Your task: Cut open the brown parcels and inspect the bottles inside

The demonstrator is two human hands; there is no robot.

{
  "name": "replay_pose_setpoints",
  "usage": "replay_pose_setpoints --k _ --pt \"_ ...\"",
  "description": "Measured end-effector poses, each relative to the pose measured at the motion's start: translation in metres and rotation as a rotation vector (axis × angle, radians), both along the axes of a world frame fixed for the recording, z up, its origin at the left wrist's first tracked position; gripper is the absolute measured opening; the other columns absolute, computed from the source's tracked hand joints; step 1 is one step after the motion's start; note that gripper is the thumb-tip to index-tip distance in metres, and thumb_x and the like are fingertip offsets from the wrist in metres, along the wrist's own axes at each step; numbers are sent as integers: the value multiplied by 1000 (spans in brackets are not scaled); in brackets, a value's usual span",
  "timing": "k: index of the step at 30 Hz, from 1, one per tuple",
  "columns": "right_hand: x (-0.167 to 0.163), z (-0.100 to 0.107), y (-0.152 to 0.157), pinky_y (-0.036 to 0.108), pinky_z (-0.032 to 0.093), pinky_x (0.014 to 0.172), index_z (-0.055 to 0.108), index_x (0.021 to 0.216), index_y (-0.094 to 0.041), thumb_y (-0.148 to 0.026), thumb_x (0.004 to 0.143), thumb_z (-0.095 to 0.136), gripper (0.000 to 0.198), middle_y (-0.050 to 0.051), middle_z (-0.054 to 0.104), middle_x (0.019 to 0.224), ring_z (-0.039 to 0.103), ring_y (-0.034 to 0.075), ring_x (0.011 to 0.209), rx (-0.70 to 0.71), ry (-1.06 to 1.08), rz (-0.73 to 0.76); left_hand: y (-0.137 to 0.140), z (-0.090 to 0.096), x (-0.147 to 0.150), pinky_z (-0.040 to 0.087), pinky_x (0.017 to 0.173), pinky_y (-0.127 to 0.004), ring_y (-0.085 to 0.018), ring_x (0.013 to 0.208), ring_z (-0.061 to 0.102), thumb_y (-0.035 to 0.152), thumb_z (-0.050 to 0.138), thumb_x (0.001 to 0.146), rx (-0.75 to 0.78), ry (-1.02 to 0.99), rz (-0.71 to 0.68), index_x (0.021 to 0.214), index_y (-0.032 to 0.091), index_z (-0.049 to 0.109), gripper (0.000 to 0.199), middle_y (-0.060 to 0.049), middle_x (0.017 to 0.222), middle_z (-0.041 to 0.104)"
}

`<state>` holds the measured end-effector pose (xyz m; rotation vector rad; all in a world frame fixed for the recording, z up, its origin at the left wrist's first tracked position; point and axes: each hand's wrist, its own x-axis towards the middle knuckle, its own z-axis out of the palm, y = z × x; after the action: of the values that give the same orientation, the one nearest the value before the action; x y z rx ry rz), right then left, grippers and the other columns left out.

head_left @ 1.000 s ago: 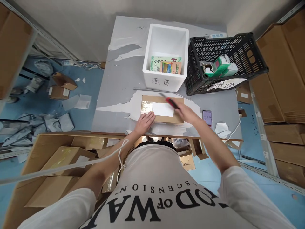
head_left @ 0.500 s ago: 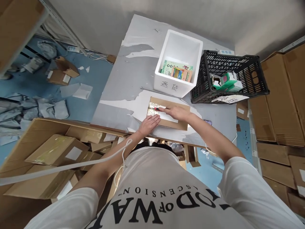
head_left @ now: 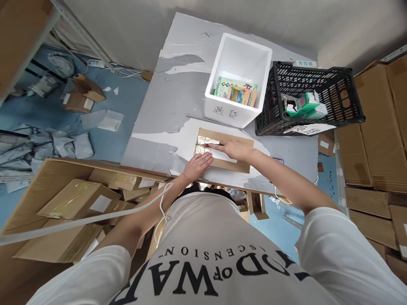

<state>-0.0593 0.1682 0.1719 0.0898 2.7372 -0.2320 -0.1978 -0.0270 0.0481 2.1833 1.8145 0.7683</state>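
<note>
A flat brown cardboard box with a white label and shiny clear tape lies on the table. My right hand grips a small red-and-black box cutter, index finger stretched along it. Its tip meets the taped left part of the box. My left hand rests with fingers extended on the box's near left edge, a little below the cutter. The blade itself is too small to make out.
Beyond the box stands a white foam box holding colourful booklets. Right of it is a black plastic crate with green-and-white cartons. A large carton of parcels sits at the near left. A white cable crosses my left arm.
The cutter and my right hand have shifted slightly left along the taped part of the box. My left hand stays on the box edge.
</note>
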Motion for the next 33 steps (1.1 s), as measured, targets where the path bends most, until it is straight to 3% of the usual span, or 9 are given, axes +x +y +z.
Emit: replay_pose_setpoints --k 4,13,19,22,25,29,33 --pt "6 3 3 27 40 65 27 153 -36 -4 86 43 76 10 65 112 65 17 74 25 -26 7 2 2 0 39 110 -44 -24 136 47 28 40 99 1 45 2 135 18 55 41 -13 137 58" --pt "42 0 15 30 40 67 41 146 -40 -7 85 49 70 8 68 100 64 20 75 -58 -55 -154 1 7 2 38 109 -44 -25 133 50 30 40 99 -28 27 15 132 18 58 39 -11 136 59" --pt "126 22 44 28 36 59 50 140 -38 -4 79 51 71 7 69 91 60 16 63 -27 -172 -292 4 2 3 37 111 -43 -24 134 50 32 42 98 -37 -15 26 134 21 56 40 -11 136 60" --pt "169 37 50 26 34 55 41 146 -40 -3 77 49 79 6 68 95 59 15 59 40 -297 -308 4 1 3 37 112 -44 -24 134 49 30 41 98 -40 39 21 137 21 54 42 -11 136 60" --pt "188 44 43 26 33 54 29 150 -45 1 76 47 89 6 68 103 61 15 59 139 -350 -318 3 2 3 38 111 -44 -24 133 50 28 40 98 -37 96 8 137 21 53 42 -11 136 60" --pt "203 46 27 25 36 56 24 150 -49 -3 80 45 86 4 68 108 63 15 64 154 -270 -366 3 9 2 38 109 -43 -24 132 52 28 41 98 -40 138 3 135 19 55 40 -12 136 60" --pt "242 54 15 24 41 57 34 148 -44 -14 90 40 66 3 69 110 64 16 72 65 -40 -521 4 21 3 38 107 -42 -25 130 54 27 40 98 -68 172 -17 131 18 58 39 -12 134 61"
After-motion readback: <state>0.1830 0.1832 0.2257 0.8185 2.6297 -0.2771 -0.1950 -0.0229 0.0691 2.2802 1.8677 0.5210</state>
